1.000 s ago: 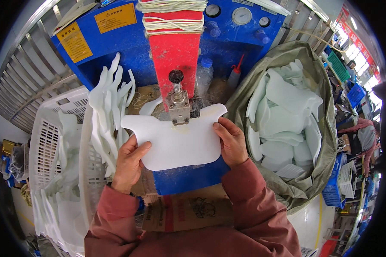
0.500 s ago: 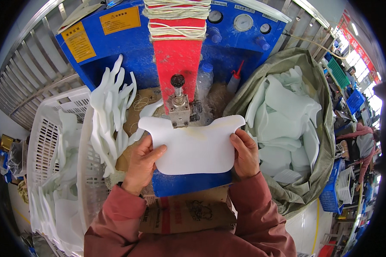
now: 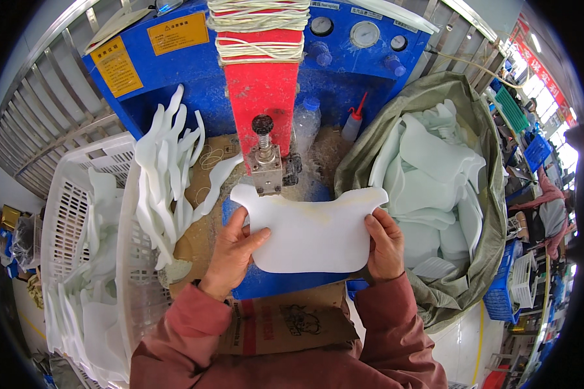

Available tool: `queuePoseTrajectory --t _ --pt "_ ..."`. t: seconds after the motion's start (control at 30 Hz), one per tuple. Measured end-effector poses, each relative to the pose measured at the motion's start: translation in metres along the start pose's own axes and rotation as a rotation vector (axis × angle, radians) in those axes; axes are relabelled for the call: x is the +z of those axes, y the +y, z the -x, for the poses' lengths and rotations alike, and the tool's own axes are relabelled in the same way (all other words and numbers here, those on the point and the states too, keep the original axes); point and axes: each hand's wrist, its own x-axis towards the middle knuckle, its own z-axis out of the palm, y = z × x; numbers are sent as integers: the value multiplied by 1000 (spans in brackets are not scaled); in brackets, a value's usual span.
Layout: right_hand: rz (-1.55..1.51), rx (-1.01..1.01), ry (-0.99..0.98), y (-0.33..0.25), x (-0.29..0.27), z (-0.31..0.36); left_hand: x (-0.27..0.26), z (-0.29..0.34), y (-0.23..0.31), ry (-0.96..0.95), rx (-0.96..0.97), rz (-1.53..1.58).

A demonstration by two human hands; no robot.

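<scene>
Between my hands is a flat white foam sheet [image 3: 311,236] with a shallow curved upper edge and two flared corners. My left hand [image 3: 235,253] pinches its left side, thumb on top. On the right side, my right hand [image 3: 384,243] grips it the same way. The sheet's upper left corner lies just below the metal head [image 3: 266,172] of a machine with a red arm [image 3: 264,91]. A faint yellowish mark shows near the upper edge. Under the sheet is a blue work surface [image 3: 292,284].
Left stands a white plastic basket [image 3: 68,194] with foam pieces; more curved foam strips [image 3: 165,175] stand beside it. At right, an olive sack [image 3: 428,91] holds many foam sheets. Behind are a blue machine body [image 3: 175,71], a clear bottle [image 3: 307,123] and a red-tipped bottle [image 3: 353,120].
Both hands have shifted the foam sheet to the right and slightly toward me. Its curved upper edge has come away from under the metal head.
</scene>
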Motion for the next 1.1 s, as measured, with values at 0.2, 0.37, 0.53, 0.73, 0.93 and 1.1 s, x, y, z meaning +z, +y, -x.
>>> queuePoseTrajectory --t 0.2,0.37,0.53,0.73,0.93,1.1 --pt "9 -36 26 -7 -12 12 7 2 -9 -53 -37 -29" --pt "22 -40 39 -13 -22 20 14 -2 -17 -96 -53 -11" --pt "51 -56 83 -15 -29 22 19 -6 -21 -112 -88 -5" --pt "59 -47 101 -13 -35 27 18 -6 -24 -116 -97 -13" --pt "48 25 156 20 -28 51 -35 36 2 -190 -282 -72" --pt "473 199 49 67 -11 65 -118 53 22 379 -76 -603"
